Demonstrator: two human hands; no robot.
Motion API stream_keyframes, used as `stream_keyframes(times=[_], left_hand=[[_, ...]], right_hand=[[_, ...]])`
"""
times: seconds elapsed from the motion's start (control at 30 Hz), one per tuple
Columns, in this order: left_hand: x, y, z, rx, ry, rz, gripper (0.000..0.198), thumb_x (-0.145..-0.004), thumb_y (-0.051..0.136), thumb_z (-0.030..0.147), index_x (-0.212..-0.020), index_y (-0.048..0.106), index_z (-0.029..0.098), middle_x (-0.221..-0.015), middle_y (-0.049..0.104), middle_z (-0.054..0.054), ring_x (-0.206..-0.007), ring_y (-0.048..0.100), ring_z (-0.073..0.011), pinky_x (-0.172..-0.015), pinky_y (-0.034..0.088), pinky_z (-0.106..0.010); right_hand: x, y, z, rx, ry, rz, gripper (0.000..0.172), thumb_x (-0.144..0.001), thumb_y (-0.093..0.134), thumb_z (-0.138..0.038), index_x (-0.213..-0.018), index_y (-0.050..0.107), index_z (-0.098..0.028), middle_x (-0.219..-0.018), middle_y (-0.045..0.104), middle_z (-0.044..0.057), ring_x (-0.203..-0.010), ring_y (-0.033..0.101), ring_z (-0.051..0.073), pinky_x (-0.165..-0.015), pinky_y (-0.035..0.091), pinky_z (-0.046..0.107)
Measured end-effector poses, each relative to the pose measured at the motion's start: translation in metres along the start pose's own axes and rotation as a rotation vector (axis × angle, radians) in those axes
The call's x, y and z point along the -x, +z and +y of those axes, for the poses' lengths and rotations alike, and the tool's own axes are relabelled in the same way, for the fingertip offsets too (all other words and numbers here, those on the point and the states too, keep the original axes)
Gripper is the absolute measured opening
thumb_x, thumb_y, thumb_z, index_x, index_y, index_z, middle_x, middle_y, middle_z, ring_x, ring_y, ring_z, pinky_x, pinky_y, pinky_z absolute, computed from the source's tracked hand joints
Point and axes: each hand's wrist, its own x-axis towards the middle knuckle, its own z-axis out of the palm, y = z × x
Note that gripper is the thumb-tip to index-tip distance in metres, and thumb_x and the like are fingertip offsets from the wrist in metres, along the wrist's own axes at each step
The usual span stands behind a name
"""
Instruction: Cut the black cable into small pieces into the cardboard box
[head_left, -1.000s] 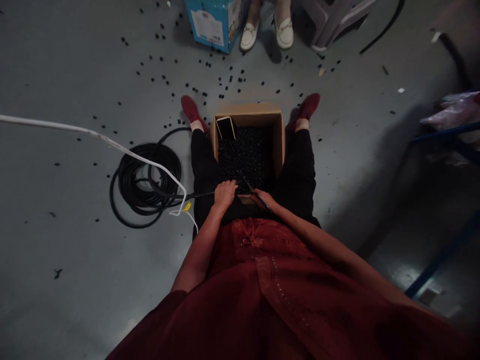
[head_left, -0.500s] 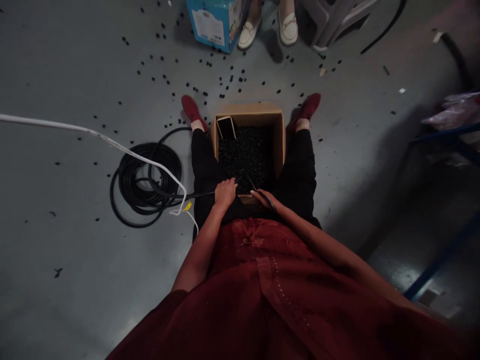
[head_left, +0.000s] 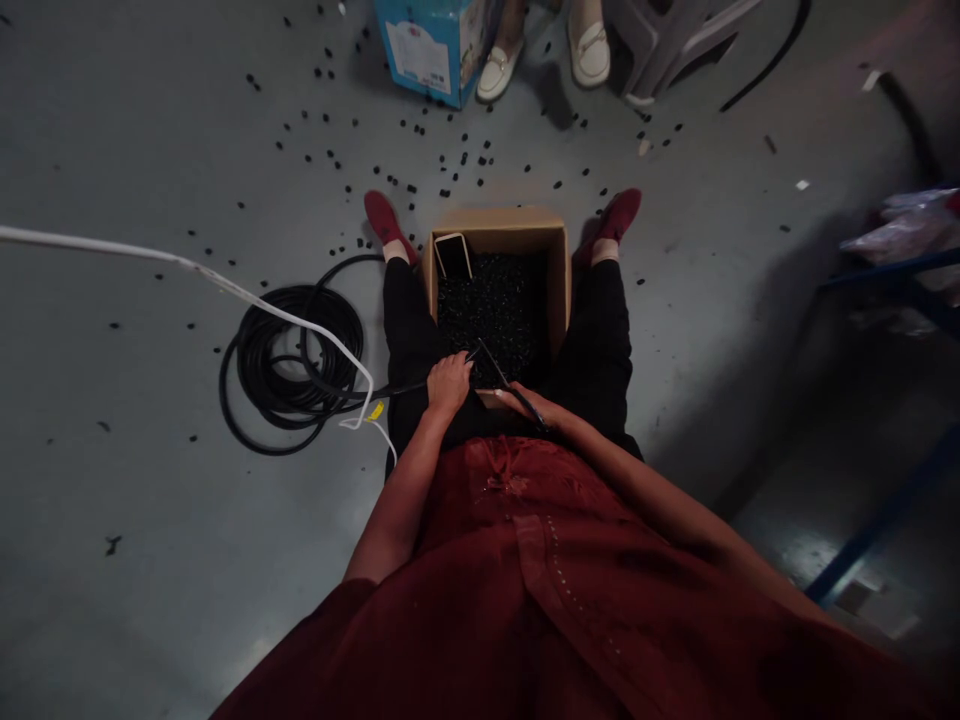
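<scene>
Your left hand closed round black cable, coil at nine o'clock; your right hand grips dark tool.

black hose: smooth, flexible, loosely coiled on the floor, one length running fairly straight into the left hand, short end poking out past it | dark slender tool: gripped in the right hand, slanted, tip near the hose end, contact unclear
</scene>
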Motion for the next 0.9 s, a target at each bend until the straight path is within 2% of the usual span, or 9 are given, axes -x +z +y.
stream_keyframes(times=[0.13,0.27,0.4,0.47,0.53,0.63,0.73,0.9], left_hand=[[0.001,0.003,-0.002,0.023,0.055,0.015,0.04,-0.102,0.03,0.036,-0.129,0.054,0.02,-0.117,0.067,-0.008,-0.106,0.06,-0.0199,-0.09,0.042,-0.03],[0.002,0.007,-0.004,0.02,0.096,-0.002,0.04,-0.101,0.031,0.037,-0.13,0.054,0.021,-0.114,0.067,-0.008,-0.105,0.06,-0.0202,-0.089,0.042,-0.031],[0.002,0.007,-0.005,0.008,0.12,-0.012,0.041,-0.101,0.03,0.037,-0.131,0.054,0.021,-0.114,0.067,-0.008,-0.104,0.06,-0.0205,-0.087,0.043,-0.031],[0.003,0.007,-0.006,0.005,0.132,-0.023,0.041,-0.102,0.029,0.037,-0.13,0.054,0.021,-0.113,0.067,-0.008,-0.104,0.06,-0.0203,-0.086,0.043,-0.031],[0.003,0.006,-0.007,0.004,0.142,-0.036,0.041,-0.102,0.029,0.038,-0.129,0.055,0.021,-0.113,0.067,-0.008,-0.103,0.061,-0.0202,-0.086,0.043,-0.031],[0.005,0.006,-0.006,0.01,0.145,-0.043,0.041,-0.102,0.028,0.038,-0.129,0.054,0.022,-0.112,0.067,-0.008,-0.103,0.06,-0.0199,-0.086,0.043,-0.03],[0.005,0.006,-0.004,0.006,0.122,-0.041,0.04,-0.101,0.03,0.037,-0.129,0.054,0.022,-0.112,0.067,-0.008,-0.103,0.06,-0.0199,-0.086,0.042,-0.03],[0.004,0.005,0.001,-0.024,0.097,-0.054,0.037,-0.101,0.032,0.035,-0.127,0.055,0.021,-0.108,0.067,-0.008,-0.101,0.06,-0.0207,-0.084,0.042,-0.031]], right_hand=[[0.0,0.001,-0.008,0.081,0.033,-0.041,0.051,-0.088,0.055,-0.057,-0.113,0.062,-0.013,-0.104,0.068,0.013,-0.093,0.063,0.025,-0.086,0.05,0.037],[-0.004,0.0,-0.012,0.07,0.021,-0.048,0.056,-0.086,0.057,-0.06,-0.117,0.06,-0.013,-0.104,0.067,0.01,-0.089,0.062,0.022,-0.08,0.051,0.033],[-0.007,-0.006,-0.015,0.042,-0.094,-0.108,0.051,-0.083,0.061,-0.059,-0.108,0.064,-0.014,-0.096,0.066,0.007,-0.082,0.06,0.019,-0.074,0.05,0.029],[-0.008,-0.008,-0.014,0.022,-0.155,-0.157,0.046,-0.085,0.057,-0.058,-0.1,0.065,-0.015,-0.088,0.065,0.005,-0.077,0.058,0.018,-0.071,0.05,0.028],[-0.011,-0.007,-0.01,0.024,-0.155,-0.176,0.042,-0.088,0.052,-0.056,-0.092,0.063,-0.016,-0.076,0.062,0.003,-0.069,0.055,0.016,-0.065,0.048,0.027],[-0.017,-0.001,-0.001,0.07,-0.066,-0.078,0.033,-0.091,0.049,-0.048,-0.084,0.058,-0.017,-0.068,0.056,0.0,-0.064,0.053,0.014,-0.059,0.044,0.024],[-0.023,0.006,0.005,0.149,-0.004,0.017,0.022,-0.09,0.05,-0.038,-0.085,0.056,-0.018,-0.072,0.058,0.0,-0.065,0.054,0.014,-0.06,0.042,0.023],[-0.026,0.01,0.004,0.358,0.071,0.043,0.019,-0.089,0.049,-0.03,-0.096,0.06,-0.017,-0.083,0.067,0.005,-0.072,0.059,0.016,-0.061,0.04,0.023]])
